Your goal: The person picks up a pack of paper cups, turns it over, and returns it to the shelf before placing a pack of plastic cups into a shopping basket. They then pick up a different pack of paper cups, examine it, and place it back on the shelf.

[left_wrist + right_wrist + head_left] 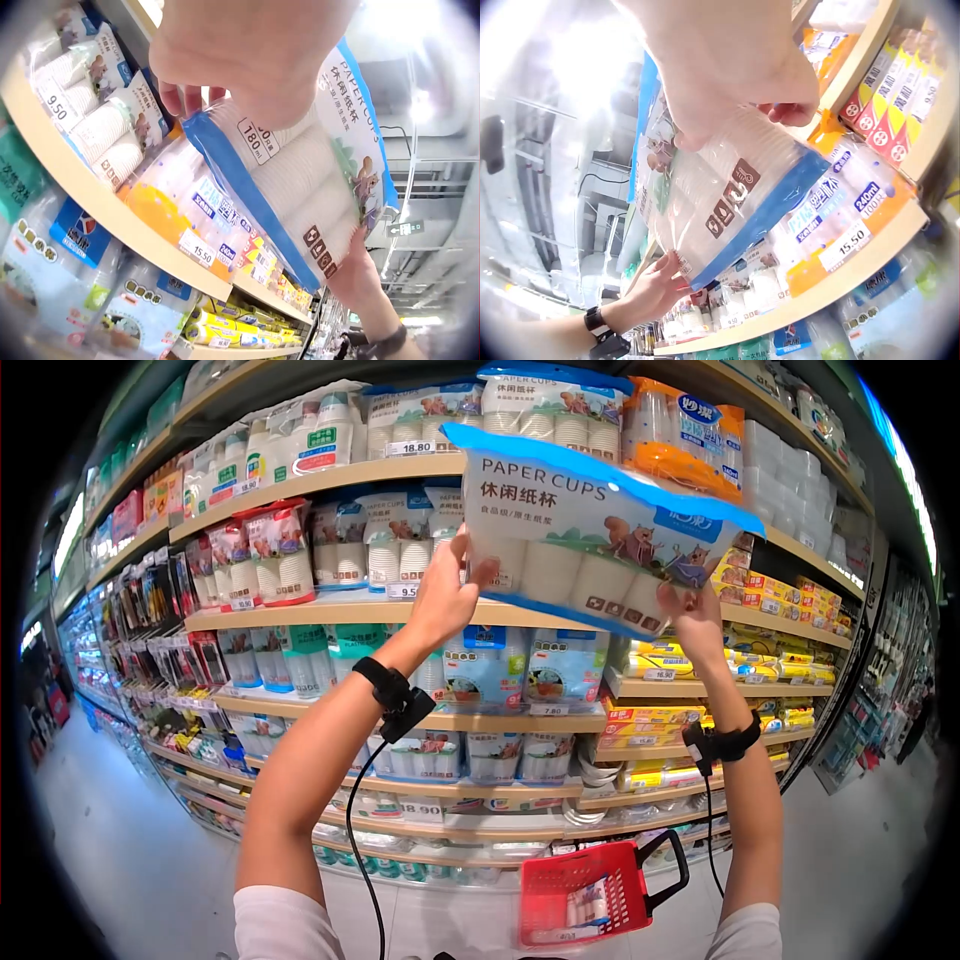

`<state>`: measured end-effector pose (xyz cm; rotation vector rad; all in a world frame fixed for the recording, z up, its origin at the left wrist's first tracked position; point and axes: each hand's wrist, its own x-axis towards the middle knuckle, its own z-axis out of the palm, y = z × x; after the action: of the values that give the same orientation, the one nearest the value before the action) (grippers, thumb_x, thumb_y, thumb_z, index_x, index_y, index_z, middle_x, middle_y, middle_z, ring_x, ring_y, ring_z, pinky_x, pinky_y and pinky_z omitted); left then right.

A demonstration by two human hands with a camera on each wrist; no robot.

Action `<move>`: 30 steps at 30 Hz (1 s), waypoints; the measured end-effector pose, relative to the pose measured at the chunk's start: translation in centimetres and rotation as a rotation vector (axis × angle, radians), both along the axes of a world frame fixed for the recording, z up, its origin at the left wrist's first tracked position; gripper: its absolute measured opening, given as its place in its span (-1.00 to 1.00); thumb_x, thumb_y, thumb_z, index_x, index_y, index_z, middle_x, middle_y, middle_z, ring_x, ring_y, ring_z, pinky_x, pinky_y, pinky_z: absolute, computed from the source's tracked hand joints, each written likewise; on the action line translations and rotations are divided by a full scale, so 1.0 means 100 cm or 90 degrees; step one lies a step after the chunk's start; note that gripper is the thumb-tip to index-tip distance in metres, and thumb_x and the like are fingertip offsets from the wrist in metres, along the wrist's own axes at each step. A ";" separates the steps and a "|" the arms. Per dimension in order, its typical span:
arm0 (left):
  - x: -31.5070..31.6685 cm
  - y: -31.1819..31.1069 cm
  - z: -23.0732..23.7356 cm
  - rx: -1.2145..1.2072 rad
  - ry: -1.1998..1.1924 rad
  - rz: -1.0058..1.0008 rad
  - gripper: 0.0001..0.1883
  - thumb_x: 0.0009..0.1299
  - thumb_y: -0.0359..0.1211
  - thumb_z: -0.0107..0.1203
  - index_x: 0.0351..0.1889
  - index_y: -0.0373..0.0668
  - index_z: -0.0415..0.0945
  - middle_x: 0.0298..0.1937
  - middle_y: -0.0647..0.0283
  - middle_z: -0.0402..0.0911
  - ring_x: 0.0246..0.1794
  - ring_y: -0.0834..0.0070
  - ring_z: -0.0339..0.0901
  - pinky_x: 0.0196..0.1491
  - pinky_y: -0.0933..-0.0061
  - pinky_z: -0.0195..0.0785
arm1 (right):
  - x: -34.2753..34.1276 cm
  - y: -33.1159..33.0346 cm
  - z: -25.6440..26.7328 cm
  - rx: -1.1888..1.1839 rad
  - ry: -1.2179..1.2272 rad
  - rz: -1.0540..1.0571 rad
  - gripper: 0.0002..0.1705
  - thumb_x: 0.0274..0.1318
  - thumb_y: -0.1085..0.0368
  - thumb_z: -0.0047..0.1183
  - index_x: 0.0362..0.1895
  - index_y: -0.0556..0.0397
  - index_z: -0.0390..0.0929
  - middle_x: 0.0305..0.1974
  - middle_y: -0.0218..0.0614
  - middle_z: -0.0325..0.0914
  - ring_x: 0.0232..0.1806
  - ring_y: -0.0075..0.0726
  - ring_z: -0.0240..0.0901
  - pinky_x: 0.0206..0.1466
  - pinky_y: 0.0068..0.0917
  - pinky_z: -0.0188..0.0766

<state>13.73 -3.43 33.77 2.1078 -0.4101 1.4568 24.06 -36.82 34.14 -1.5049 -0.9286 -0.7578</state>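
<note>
A large clear pack of paper cups (560, 570), edged in blue with squirrel pictures, is held up tilted in front of the shelves, its right end lower in the head view. My left hand (448, 595) grips its left end, thumb on the printed front. At the lower right corner, my right hand (698, 625) holds the pack with the thumb in front and the other fingers behind. White cup stacks (300, 172) show through the plastic in the left wrist view. The right wrist view shows the pack's blue bottom edge (769, 214) near the shelf goods.
Similar paper cup packs (550, 410) stand on the shelf behind, beside an orange pack of plastic cups (685, 435). Boxed and yellow rolls (660, 660) fill the lower right shelves. On the floor below, a red shopping basket (535, 875) with a black handle holds a few packages.
</note>
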 end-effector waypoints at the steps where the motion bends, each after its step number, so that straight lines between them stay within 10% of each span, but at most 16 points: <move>1: -0.001 0.008 0.007 -0.007 0.009 -0.018 -0.59 0.46 -0.22 0.07 0.17 -0.25 0.34 -0.05 0.07 0.50 -0.10 0.31 0.52 -0.07 0.33 0.41 | -0.003 0.009 0.012 -0.002 -0.032 -0.016 -0.52 0.09 0.08 0.31 0.00 0.02 0.47 -0.21 -0.57 0.45 -0.45 -0.65 0.06 -0.36 -0.60 0.12; 17: -0.037 0.185 0.097 -0.116 -0.145 -0.073 -0.60 0.29 -0.28 0.22 0.05 -0.21 0.46 -0.04 0.06 0.64 -0.22 0.25 0.67 -0.11 0.29 0.45 | -0.092 0.183 0.171 -0.162 -0.325 -0.238 -0.43 0.09 -0.02 0.29 0.03 0.08 0.45 0.02 -0.19 0.50 0.04 -0.20 0.46 0.10 -0.29 0.39; 30: -0.018 0.251 0.150 -0.014 -0.214 -0.107 -0.61 0.49 -0.19 -0.02 0.11 -0.31 0.37 0.07 -0.06 0.56 0.06 -0.05 0.49 0.10 0.21 0.29 | -0.047 0.241 0.230 -0.165 -0.338 -0.273 -0.32 0.04 -0.18 0.26 0.06 0.06 0.54 -0.09 -0.22 0.61 -0.14 -0.37 0.56 -0.16 -0.47 0.52</move>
<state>11.97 21.68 48.79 1.7633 -0.6777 1.7070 19.37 -12.68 57.14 -1.7963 -1.1385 -1.4414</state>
